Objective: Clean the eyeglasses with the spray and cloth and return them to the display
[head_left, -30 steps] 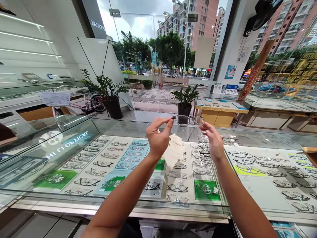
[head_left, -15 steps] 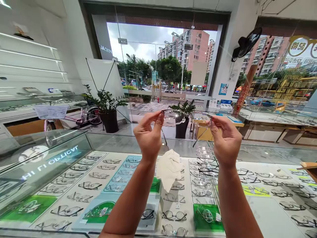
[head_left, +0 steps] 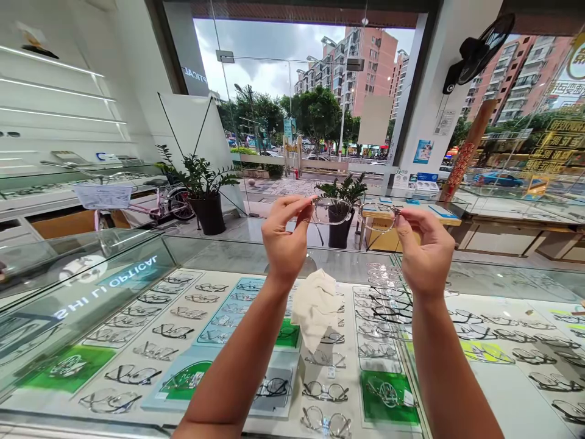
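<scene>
A pair of thin-framed, clear-lensed eyeglasses (head_left: 336,221) is held up above the far edge of the glass counter, at arm's length. My left hand (head_left: 289,238) pinches the frame's left outer corner between thumb and fingers. At the other outer corner, my right hand (head_left: 426,247) grips it the same way. The temple arms hang down and away from me. Below, between my forearms, a crumpled cream cloth (head_left: 317,302) lies on the counter glass over rows of displayed glasses.
The glass display counter (head_left: 256,250) spans the foreground, with several rows of eyeglasses (head_left: 325,390) inside. Beyond it stand potted plants (head_left: 210,210), a pink bicycle (head_left: 148,216) and a wooden table (head_left: 388,238). A black fan (head_left: 479,52) hangs on the right wall beside glass doors.
The view has tipped slightly down and turned left, so the scene sits a little higher and further right. Both hands keep hold of the eyeglasses, whose front is tilted slightly differently.
</scene>
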A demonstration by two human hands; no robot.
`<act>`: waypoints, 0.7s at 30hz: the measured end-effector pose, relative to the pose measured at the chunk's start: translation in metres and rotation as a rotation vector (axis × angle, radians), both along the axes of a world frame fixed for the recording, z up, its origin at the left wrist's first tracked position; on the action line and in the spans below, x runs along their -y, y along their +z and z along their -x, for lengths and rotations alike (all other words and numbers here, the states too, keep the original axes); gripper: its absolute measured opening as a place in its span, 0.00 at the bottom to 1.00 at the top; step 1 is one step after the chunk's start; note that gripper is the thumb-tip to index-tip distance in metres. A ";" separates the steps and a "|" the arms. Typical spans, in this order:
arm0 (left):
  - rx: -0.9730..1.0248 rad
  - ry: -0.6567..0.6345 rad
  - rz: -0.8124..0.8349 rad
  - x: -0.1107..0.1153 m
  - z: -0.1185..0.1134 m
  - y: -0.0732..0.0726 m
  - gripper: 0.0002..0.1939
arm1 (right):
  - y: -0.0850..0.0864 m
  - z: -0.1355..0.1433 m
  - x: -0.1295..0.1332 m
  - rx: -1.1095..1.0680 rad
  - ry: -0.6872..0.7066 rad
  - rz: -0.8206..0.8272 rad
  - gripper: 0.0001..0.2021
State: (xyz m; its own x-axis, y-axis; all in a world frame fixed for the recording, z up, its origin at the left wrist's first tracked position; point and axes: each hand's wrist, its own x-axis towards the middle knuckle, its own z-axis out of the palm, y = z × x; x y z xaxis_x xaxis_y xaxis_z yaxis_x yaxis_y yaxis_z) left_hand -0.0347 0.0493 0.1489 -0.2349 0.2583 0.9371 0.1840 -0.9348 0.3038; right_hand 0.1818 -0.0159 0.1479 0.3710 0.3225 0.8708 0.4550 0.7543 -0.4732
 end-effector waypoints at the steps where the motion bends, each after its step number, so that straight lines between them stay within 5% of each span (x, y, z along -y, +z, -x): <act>1: 0.003 -0.009 0.003 -0.001 -0.001 -0.002 0.11 | 0.000 0.000 -0.001 0.002 0.001 0.013 0.06; 7: 0.025 -0.093 -0.044 -0.010 -0.003 -0.009 0.10 | -0.004 -0.002 -0.005 0.029 0.009 0.038 0.06; 21: 0.051 0.011 -0.061 -0.007 -0.007 -0.009 0.10 | -0.004 -0.006 -0.009 0.063 -0.032 0.025 0.06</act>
State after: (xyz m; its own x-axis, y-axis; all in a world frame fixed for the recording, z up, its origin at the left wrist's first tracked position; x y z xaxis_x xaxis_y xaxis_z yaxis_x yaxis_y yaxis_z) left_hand -0.0280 0.0563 0.1398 -0.2856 0.1984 0.9376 0.1799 -0.9499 0.2558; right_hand 0.1876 -0.0074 0.1434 0.3259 0.3333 0.8847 0.5081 0.7274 -0.4612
